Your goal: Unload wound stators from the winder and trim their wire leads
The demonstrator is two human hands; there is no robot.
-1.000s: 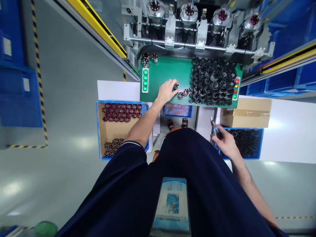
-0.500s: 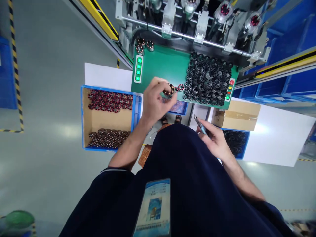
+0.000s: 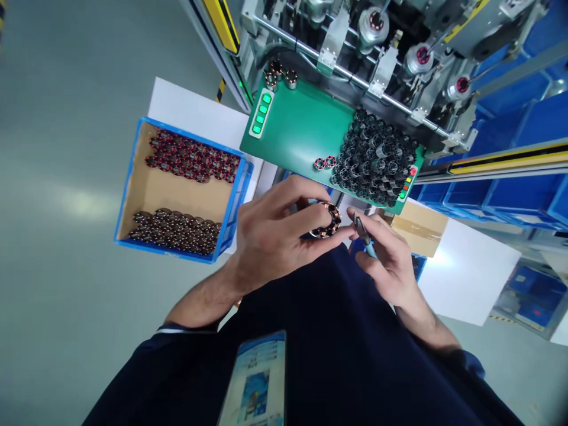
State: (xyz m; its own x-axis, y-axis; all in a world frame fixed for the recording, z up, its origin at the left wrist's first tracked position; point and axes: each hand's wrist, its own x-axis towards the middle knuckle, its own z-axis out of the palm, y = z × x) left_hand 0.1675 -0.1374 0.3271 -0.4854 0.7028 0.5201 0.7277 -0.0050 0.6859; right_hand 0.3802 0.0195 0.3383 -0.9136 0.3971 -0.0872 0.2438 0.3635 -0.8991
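Note:
A wound motor stator [image 3: 333,216], a ring with copper coils and a dark core, is gripped by the fingers of my left hand [image 3: 277,234] in front of my body. Its open end faces up and toward the right. Just to its right, my right hand [image 3: 388,257] is closed round a pair of nippers [image 3: 365,238] with light blue handles. The tips of the nippers point up and left, close to my left fingertips but a little apart from the stator. Part of the handles is hidden inside my right palm.
Ahead lies a green work surface [image 3: 297,124] with stacked black stators [image 3: 377,157], two small red-wound rings [image 3: 325,163] and several copper-wound stators [image 3: 290,78]. A winding machine [image 3: 373,29] stands behind. Left is a blue-rimmed box [image 3: 126,195] of stators; right, a cardboard box [image 3: 419,228].
My left hand has brought the stator back from over the green surface toward my body and the nippers. The right hand stays near its place, nippers still held. The view has tilted.

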